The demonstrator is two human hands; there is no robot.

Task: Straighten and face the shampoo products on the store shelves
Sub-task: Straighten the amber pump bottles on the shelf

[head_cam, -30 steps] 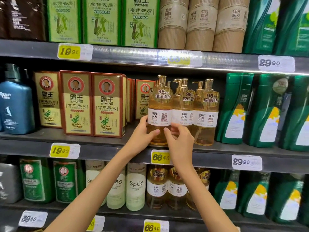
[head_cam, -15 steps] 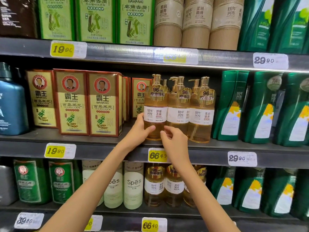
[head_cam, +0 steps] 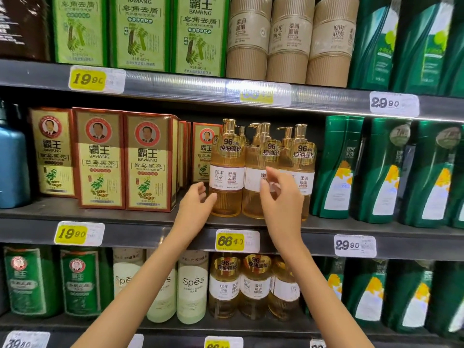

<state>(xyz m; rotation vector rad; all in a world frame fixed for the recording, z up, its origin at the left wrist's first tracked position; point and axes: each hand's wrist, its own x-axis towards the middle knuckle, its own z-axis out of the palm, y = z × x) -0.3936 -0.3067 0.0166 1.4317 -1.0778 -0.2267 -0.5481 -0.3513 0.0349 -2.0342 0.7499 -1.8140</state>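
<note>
1. Neither hand has a hold. The left hand (head_cam: 195, 204) is loosely cupped just beside the lower left side of the left amber pump bottle (head_cam: 227, 177); whether the thumb touches it I cannot tell. The right hand (head_cam: 281, 197) is spread and slack in front of the middle amber pump bottle (head_cam: 253, 159), gripping nothing and slightly blurred.
2. The three bottles stand upright at the front of the middle shelf (head_cam: 150, 232), above the 66.40 price tag (head_cam: 236, 241). The left label faces out squarely. The middle label looks turned aside, though the hand covers part of it.
3. Likely next: take the middle bottle low on its body, not by the pump, and twist it on its base until the label faces front.
4. Steady the right amber pump bottle (head_cam: 303, 156) meanwhile; the bottles are packed close, so one may drag its neighbour round.
5. Finish with all three fronts level at the shelf lip, clear of the red Bawang boxes (head_cam: 148, 162) and green bottles (head_cam: 339, 167).
</note>
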